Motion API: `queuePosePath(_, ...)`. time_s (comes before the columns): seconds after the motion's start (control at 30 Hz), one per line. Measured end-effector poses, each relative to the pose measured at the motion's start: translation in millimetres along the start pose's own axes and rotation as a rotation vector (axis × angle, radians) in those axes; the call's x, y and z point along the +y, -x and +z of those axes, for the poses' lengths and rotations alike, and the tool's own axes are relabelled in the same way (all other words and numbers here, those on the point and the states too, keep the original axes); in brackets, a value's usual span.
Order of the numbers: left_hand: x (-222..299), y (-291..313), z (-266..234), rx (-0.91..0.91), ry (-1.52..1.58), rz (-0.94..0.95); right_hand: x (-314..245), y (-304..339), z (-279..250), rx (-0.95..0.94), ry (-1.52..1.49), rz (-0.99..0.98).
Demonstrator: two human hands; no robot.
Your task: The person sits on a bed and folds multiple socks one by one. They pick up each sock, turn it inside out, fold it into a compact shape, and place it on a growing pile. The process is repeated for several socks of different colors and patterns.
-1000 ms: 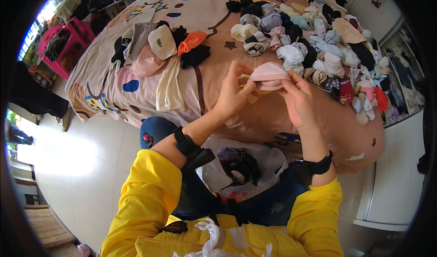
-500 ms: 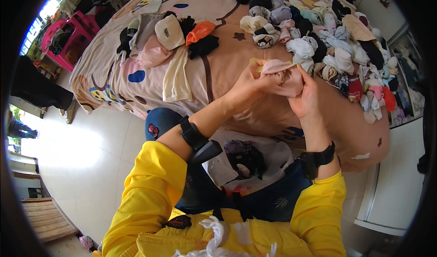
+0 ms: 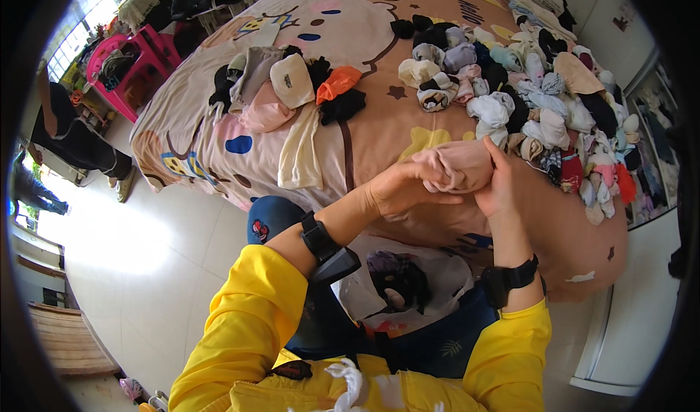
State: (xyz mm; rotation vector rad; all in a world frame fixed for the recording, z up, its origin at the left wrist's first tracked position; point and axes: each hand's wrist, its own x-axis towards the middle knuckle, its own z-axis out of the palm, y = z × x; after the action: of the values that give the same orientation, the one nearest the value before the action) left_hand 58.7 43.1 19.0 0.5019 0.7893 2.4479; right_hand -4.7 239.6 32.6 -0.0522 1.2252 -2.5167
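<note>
Above the near edge of the bed (image 3: 379, 138), I hold a pale pink sock (image 3: 461, 165) bunched into a rounded bundle. My left hand (image 3: 399, 189) is closed on its left side, with some fingertips tucked against the folds. My right hand (image 3: 502, 187) grips the other side, the thumb along the top edge. To the left lie several loose socks: a long cream one (image 3: 300, 149), an orange one (image 3: 338, 85), plus black, grey and white ones. A wide heap of balled socks (image 3: 548, 120) spreads over the bed on the right.
A white plastic bag (image 3: 445, 284) with dark fabric inside stands open between my knees. At the far left another person in dark trousers (image 3: 84, 146) stands near a pink plastic chair (image 3: 117, 69) piled with clothes. A white cabinet (image 3: 627, 302) is on the right.
The pink sock has gone from a looser, flatter shape to a rounder bundle, with my left fingers shifted along it. The whole view has tilted, so the bed sits lower in the picture.
</note>
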Motion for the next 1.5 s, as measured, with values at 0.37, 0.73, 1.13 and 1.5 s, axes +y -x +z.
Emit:
queuePosePath(0.37, 7.5, -4.3, -9.8, 0.347, -0.24, 0.178, 6.2, -0.6, -15.3, -0.166, 0.28, -0.235)
queuePosePath(0.73, 49.2, 9.1, -47.5, 0.614, -0.437, 0.403, -71.8, -20.8, -87.4, 0.275, 0.006, -0.477)
queuePosePath(1.13, 4.6, -3.2, 7.4, 0.295, -1.264, 0.709, -33.3, 23.7, -10.5, -0.164, 0.095, -0.228)
queuePosePath(1.5, 12.7, -3.0, -20.8, 0.505, -0.667, 0.511, -27.5, 18.8, -3.2, -0.075, 0.514, -0.239)
